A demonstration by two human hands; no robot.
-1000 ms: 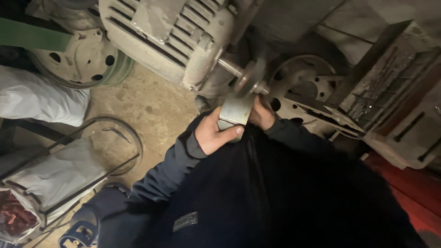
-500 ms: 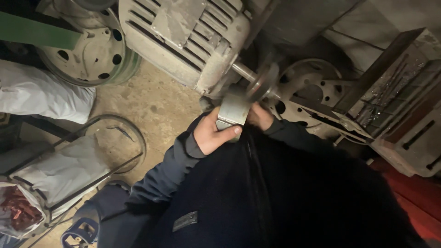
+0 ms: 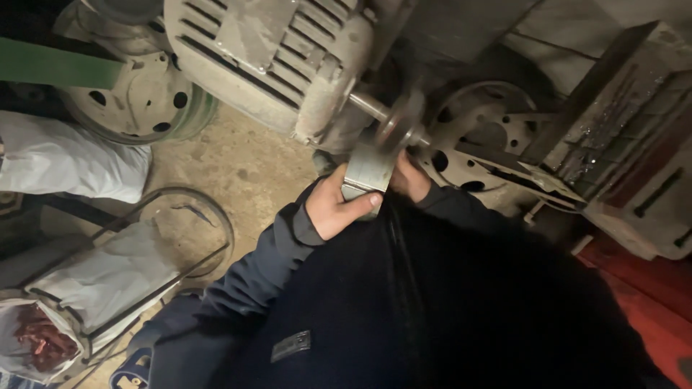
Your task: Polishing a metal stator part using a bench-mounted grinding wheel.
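Observation:
I hold a flat grey metal piece (image 3: 368, 170) with both hands, its upper end pressed against a spinning grinding disc (image 3: 401, 122). The disc sits on the shaft of a large ribbed grey electric motor (image 3: 274, 57). My left hand (image 3: 339, 205) grips the lower end of the piece, thumb across its face. My right hand (image 3: 409, 176) holds its right edge, partly hidden behind the piece and my dark sleeve.
A metal wheel rim (image 3: 483, 137) lies right of the disc, another rim (image 3: 144, 101) at the upper left under a green bar (image 3: 58, 63). White sacks (image 3: 65, 158) and a wire ring (image 3: 187, 223) lie on the dirt floor (image 3: 238, 166). Metal frames (image 3: 627, 137) stand at the right.
The view has shifted slightly so the motor and hands sit a little more to the right. Both hands keep the metal piece against the disc.

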